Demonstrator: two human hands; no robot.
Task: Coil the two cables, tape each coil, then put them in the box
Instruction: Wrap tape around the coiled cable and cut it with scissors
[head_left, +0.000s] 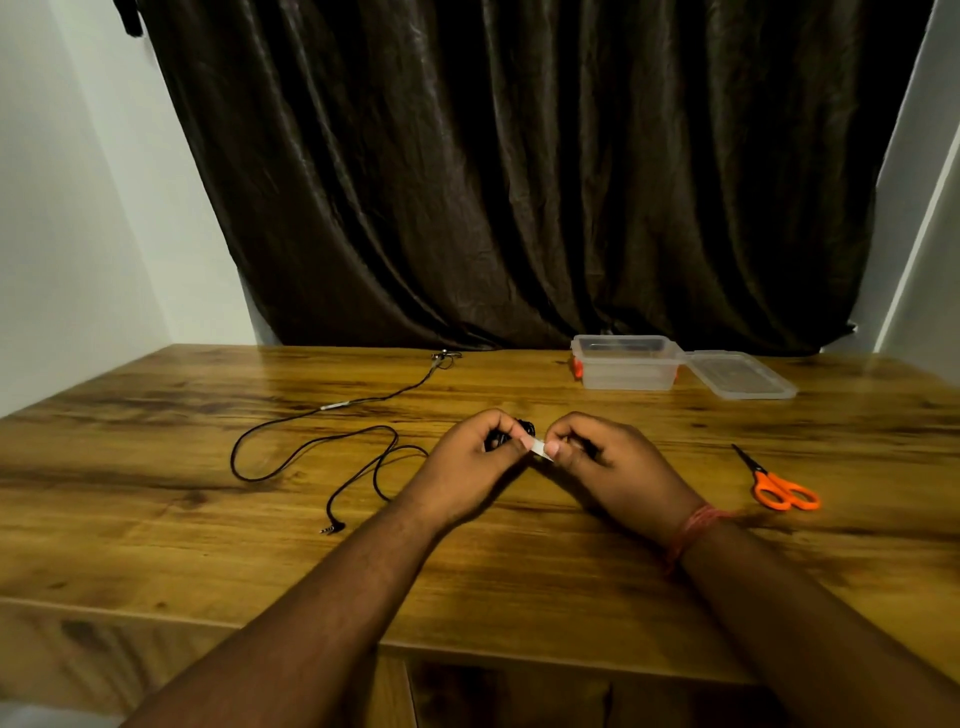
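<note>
My left hand (470, 462) grips a small black coiled cable (524, 430), mostly hidden by the fingers. My right hand (602, 457) pinches a short strip of pale tape (537, 448) that spans between both hands at the coil. A second black cable (311, 441) lies uncoiled on the wooden table to the left, its jack plug (332, 529) nearest me and its earbud end (445, 356) by the curtain. The clear plastic box (626, 370) stands open at the back right.
The box's clear lid (740, 375) lies to the right of the box. Orange-handled scissors (779, 486) rest on the table to the right of my right hand. A dark curtain hangs behind the table (156, 509). The near table edge runs below my forearms.
</note>
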